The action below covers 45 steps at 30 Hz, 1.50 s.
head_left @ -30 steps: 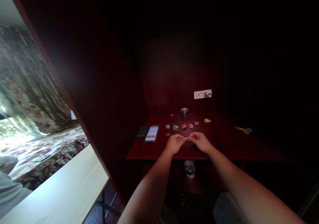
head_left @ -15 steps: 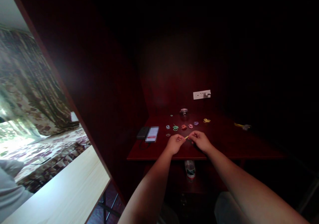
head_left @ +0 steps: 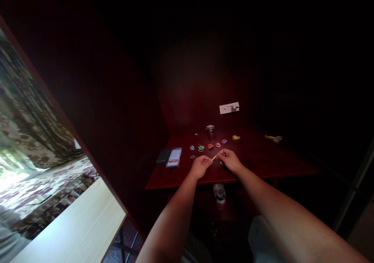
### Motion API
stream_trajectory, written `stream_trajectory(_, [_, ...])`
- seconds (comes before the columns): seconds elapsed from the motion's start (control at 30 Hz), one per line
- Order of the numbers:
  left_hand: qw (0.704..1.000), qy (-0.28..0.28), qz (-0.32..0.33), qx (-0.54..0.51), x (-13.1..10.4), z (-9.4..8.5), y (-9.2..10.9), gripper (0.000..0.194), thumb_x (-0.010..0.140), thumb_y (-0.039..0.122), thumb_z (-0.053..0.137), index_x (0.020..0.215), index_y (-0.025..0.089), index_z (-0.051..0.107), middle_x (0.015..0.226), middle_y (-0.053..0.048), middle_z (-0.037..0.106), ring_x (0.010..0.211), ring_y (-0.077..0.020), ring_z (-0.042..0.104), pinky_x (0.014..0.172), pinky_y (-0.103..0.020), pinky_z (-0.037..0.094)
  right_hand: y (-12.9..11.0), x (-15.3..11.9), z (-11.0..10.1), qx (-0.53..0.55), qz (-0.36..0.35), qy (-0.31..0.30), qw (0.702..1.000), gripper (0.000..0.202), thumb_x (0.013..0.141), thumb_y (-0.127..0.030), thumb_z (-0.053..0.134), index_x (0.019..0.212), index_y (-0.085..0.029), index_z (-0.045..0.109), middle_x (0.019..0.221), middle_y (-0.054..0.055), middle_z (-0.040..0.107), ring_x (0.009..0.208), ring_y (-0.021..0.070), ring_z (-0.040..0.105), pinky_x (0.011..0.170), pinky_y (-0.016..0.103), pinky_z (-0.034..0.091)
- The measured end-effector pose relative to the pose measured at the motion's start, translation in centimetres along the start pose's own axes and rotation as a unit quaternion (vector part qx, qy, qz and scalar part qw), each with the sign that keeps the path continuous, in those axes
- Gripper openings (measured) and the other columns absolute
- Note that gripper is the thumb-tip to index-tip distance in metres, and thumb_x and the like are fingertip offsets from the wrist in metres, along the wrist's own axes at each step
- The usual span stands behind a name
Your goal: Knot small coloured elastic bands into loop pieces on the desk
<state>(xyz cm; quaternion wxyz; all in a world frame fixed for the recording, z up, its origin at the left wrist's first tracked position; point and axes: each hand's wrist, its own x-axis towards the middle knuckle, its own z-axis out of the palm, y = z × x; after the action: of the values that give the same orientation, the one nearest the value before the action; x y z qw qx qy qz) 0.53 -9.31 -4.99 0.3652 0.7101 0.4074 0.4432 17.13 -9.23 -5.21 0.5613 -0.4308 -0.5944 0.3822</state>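
Nothing legible; the card's (head_left: 174, 157) face is blurred out.

Two bare forearms are seen reaching in from the bottom edge, no sleeves being visible on either up to where they leave the picture; no rings, watch or bands can be made out on the left hand (head_left: 200, 165) or the right hand (head_left: 230, 160) in the dim light. Light-coloured, greyish-white clothing is glimpsed at the bottom edge beneath the right forearm; its kind cannot be told
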Motion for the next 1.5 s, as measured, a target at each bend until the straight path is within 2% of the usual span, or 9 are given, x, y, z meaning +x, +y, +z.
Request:
stream_trajectory(0.2, [1.000,0.012,0.010,-0.003,0.2,0.0,-0.4,0.025,0.069,0.035,0.062,0.075,0.011,0.062,0.067,-0.003,0.061,0.060,-0.0105,0.053,0.059,-0.022,0.039,-0.1,-0.1,0.2,-0.059,-0.032,-0.058,0.996,0.016,0.070,-0.030,0.054,0.067,-0.014,0.053,0.056,-0.002,0.055,0.045,0.0078,0.048,0.046,0.019,0.036])
stream_trajectory(0.93, [0.999,0.020,0.004,-0.035,-0.1,0.1,0.3,0.023,0.065,0.032,0.065,0.074,0.012,0.061,0.065,-0.003,0.061,0.059,-0.0099,0.053,0.057,-0.022,0.041,0.2,0.1,0.2,-0.024,-0.017,-0.062,0.998,0.017,0.063,-0.028,0.063,0.069,-0.015,0.054,0.051,-0.004,0.052,0.044,0.0079,0.047,0.044,0.020,0.036])
stream_trajectory(1.23, [0.999,0.028,0.000,-0.034,0.0,0.2,0.2,0.021,0.065,0.030,0.065,0.073,0.011,0.060,0.066,-0.003,0.062,0.060,-0.0100,0.054,0.059,-0.022,0.042,0.8,0.3,0.1,-0.004,-0.019,-0.062,0.998,0.012,0.064,-0.024,0.057,0.071,-0.016,0.051,0.056,-0.003,0.055,0.045,0.0076,0.048,0.044,0.019,0.035])
stream_trajectory(1.5, [0.999,0.021,0.007,-0.047,0.2,0.1,-0.3,0.023,0.064,0.031,0.066,0.075,0.011,0.061,0.069,-0.005,0.063,0.062,-0.0111,0.055,0.062,-0.023,0.043,-0.2,-0.1,0.2,-0.003,-0.010,-0.067,0.998,0.017,0.060,-0.026,0.062,0.071,-0.015,0.056,0.051,-0.004,0.051,0.045,0.0075,0.045,0.045,0.020,0.034])
